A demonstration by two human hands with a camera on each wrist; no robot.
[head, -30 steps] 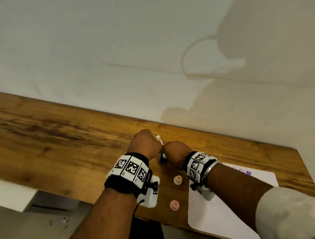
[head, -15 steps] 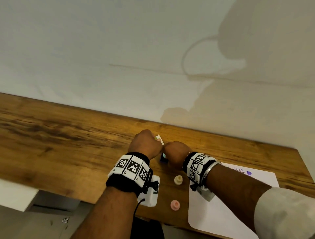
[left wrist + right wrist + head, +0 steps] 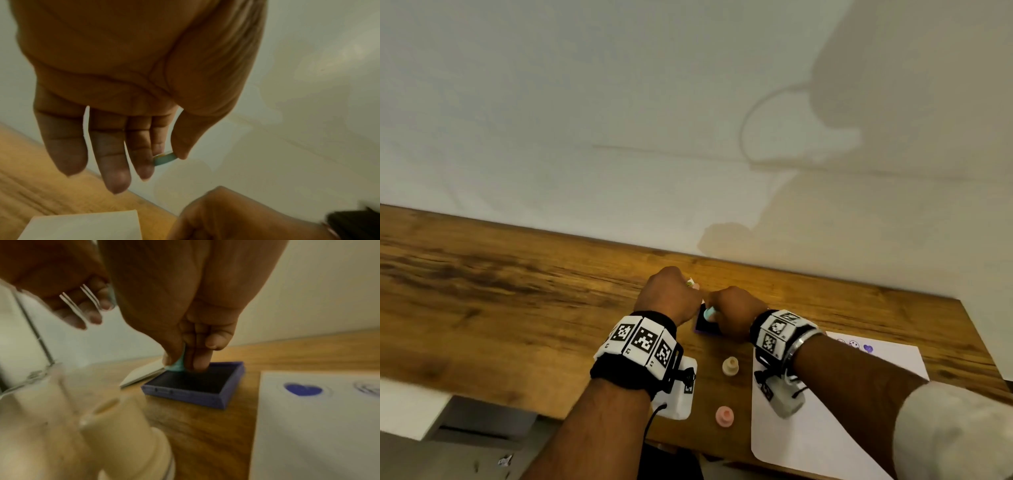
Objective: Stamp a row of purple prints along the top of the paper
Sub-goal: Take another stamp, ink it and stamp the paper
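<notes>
My right hand (image 3: 183, 363) pinches a small teal stamp (image 3: 176, 365) and holds its lower end down in the open purple ink pad (image 3: 197, 387); the head view shows the same ink pad (image 3: 704, 327) between my wrists. My left hand (image 3: 167, 158) hovers just left of it and pinches a small teal cap (image 3: 165, 159) between thumb and forefinger. The white paper (image 3: 825, 431) lies to the right, with a purple heart print (image 3: 303, 389) and fainter round prints (image 3: 853, 343) along its top edge.
A beige stamp (image 3: 730, 366) and a pink stamp (image 3: 723, 415) stand on the wooden table (image 3: 500, 308) in front of the ink pad. A white card (image 3: 144, 374) lies behind the pad, by the wall (image 3: 688, 120). The table's near edge runs under my forearms.
</notes>
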